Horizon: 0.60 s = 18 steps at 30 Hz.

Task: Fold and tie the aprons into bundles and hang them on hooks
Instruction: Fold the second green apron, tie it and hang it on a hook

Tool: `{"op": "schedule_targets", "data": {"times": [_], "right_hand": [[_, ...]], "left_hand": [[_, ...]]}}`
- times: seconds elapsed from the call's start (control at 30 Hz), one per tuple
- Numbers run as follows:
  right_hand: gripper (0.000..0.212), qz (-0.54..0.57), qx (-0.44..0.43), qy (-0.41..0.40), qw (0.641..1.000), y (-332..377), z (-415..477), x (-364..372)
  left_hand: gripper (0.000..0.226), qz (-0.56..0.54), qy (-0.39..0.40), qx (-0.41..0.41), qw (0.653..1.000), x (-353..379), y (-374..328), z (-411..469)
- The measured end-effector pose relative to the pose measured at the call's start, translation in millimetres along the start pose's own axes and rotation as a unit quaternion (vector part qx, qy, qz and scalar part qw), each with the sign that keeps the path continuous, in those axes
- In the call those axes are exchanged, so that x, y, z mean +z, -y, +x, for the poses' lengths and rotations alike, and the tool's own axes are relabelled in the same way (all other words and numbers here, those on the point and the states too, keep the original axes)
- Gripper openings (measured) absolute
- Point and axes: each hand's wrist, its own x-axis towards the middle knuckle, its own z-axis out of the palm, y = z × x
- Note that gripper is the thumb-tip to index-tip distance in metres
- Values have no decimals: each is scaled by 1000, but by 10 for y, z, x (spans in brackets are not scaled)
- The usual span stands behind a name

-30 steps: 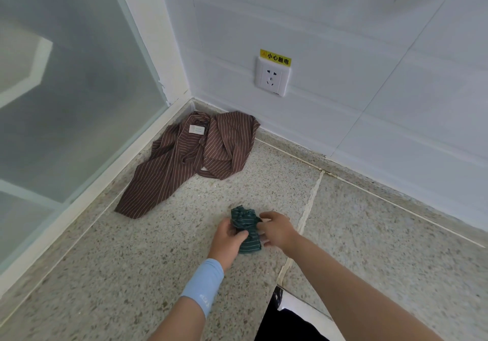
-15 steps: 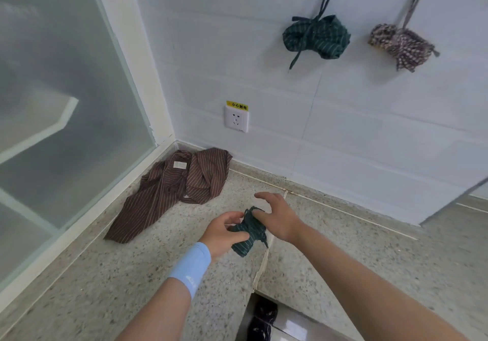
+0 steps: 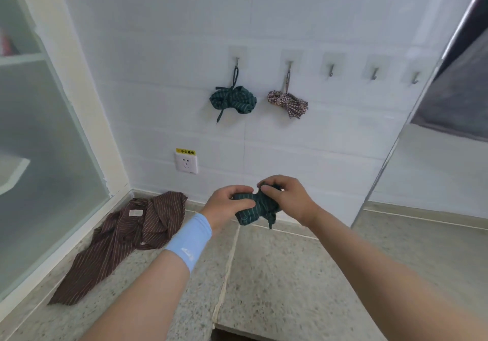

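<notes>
I hold a small green striped apron bundle in the air in front of the wall. My left hand grips its left side and my right hand pinches its top right. A green bundle hangs from the leftmost hook. Beside it a brown patterned bundle hangs from the second hook. Three bare hooks follow to the right. A loose brown striped apron lies on the floor in the corner.
A wall socket with a yellow label sits low on the white tiled wall. A frosted glass partition closes the left side. A metal-edged panel leans in from the right. The floor is speckled stone.
Both hands have lifted the green bundle up from the floor toward the wall. The view has tilted upward, bringing the row of hooks and both hanging bundles fully into sight.
</notes>
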Motion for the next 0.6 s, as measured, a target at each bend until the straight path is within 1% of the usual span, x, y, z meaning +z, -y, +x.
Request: {"op": "schedule_targets", "data": {"times": [0.07,0.23,0.3,0.37,0.5,0.53,0.6], "right_hand": [[13,15,-15,-29,999,107,38,-181],[14,-16,-49,-144,988,360,176,-665],[16,-13,-59,-163,985,492,233,-947],[17,-15,-65,-175,982,618,292,-1215],[17,-16,-72,-194,978,854,458,-1690],[17,-13,-74,-200,977,896,496,-1780],[17,-8,-79,-216,973,957,571,-1954]], "left_hand": [[33,-7,0,16,1000,158,-215,118],[28,5,15,65,998,619,-785,483],[25,34,20,93,995,823,-1049,643],[19,86,9,126,988,1015,-1316,770],[19,195,-20,218,956,1369,-1835,1011],[16,201,-24,227,953,1435,-1929,1066],[13,157,-23,214,964,1549,-2091,1172]]}}
